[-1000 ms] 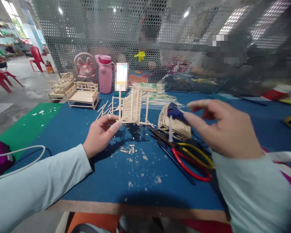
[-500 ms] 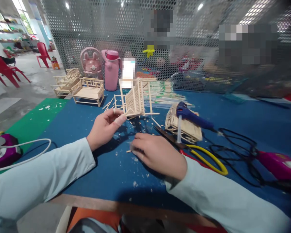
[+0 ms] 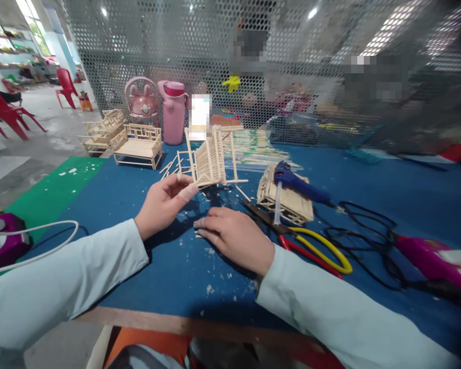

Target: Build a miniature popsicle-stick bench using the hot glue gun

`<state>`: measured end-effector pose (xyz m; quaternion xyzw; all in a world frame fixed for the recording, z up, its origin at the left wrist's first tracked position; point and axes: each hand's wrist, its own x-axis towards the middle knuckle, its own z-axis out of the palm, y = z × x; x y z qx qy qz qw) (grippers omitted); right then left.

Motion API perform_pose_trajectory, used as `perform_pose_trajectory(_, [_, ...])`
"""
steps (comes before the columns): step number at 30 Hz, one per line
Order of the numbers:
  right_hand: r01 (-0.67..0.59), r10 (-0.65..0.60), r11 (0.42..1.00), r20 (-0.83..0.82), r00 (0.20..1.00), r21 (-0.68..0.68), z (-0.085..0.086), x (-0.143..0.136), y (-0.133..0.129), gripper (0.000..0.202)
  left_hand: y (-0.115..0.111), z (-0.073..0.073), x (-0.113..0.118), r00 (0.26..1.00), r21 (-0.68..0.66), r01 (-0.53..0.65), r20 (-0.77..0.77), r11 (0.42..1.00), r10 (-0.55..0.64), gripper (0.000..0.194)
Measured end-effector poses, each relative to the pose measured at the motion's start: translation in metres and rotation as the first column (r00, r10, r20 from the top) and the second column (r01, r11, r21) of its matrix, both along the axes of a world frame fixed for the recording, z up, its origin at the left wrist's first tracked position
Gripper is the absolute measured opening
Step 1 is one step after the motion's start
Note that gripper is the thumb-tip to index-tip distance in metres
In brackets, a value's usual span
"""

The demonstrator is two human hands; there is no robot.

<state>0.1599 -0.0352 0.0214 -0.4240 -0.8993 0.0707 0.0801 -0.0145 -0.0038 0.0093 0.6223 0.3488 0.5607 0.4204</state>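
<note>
My left hand [image 3: 163, 206] pinches the lower left corner of a small stick-built furniture frame [image 3: 211, 159], which is tilted above the blue table. Below and right of it, my right hand [image 3: 234, 236] rests low over the tabletop with its fingers together. A tiny piece of stick [image 3: 198, 236] shows at its fingertips; whether it is gripped is hard to see. Right of that hand lie scissors with one yellow and one red handle [image 3: 322, 246]. Behind them a blue glue gun [image 3: 301, 184] leans on another small stick-built piece [image 3: 288, 202].
Finished miniature benches [image 3: 138, 146] stand at the back left, beside a pink bottle [image 3: 173, 115]. Loose sticks [image 3: 253, 146] lie at the back by the mesh screen [image 3: 138, 51]. Black cable [image 3: 363, 246] coils at the right. A purple device [image 3: 11, 238] sits at the left.
My right hand has moved a little left along the tabletop, to the small stick piece. My left hand still holds the frame, and the whole view has shifted slightly.
</note>
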Motion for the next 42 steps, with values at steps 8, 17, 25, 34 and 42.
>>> perform_pose_trajectory(8, [-0.098, 0.093, 0.994, 0.086, 0.992, 0.056, 0.0, -0.007, 0.0, 0.021, -0.003, -0.002, 0.0, 1.0, -0.017, 0.021, 0.0, 1.0, -0.021, 0.029])
perform_pose_trajectory(17, [0.045, -0.01, 0.996, -0.388, 0.922, 0.08, 0.025, 0.015, -0.022, 0.017, -0.015, -0.008, 0.004, 0.999, -0.037, 0.044, -0.026, 0.998, -0.045, 0.026])
perform_pose_trajectory(25, [-0.005, -0.086, 0.98, -0.448, 0.89, -0.198, 0.049, 0.029, -0.025, 0.025, -0.024, -0.006, 0.006, 0.977, 0.086, 0.022, -0.213, 0.996, -0.003, 0.024])
perform_pose_trajectory(34, [0.054, -0.064, 0.992, -0.086, 0.994, -0.115, 0.03, 0.036, -0.021, 0.024, -0.021, -0.008, 0.004, 0.939, 0.074, 0.016, -0.344, 0.997, 0.01, 0.021])
perform_pose_trajectory(42, [-0.042, 0.027, 0.98, -0.081, 0.996, -0.196, 0.02, 0.034, -0.02, 0.022, -0.013, -0.015, -0.005, 0.79, 0.108, 0.041, -0.612, 0.993, 0.033, 0.009])
